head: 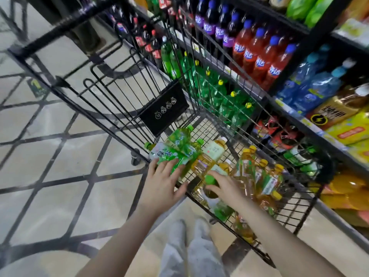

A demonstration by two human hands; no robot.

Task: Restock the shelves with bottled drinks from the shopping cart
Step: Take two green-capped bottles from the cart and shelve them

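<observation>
A black wire shopping cart (111,90) stands in front of me, with several tea bottles lying in its basket. My left hand (161,182) reaches in with spread fingers that touch a green-labelled tea bottle (169,152). Around the green cap of an amber tea bottle (209,179), my right hand (225,186) curls its fingers. More amber bottles with yellow caps (257,174) lie to the right in the basket.
Drink shelves (295,114) run along the right, stocked with purple, red, blue and green bottles and yellow packs. The cart's folded child seat flap (163,110) stands at the far end. Tiled floor (50,156) lies to the left; my legs are below.
</observation>
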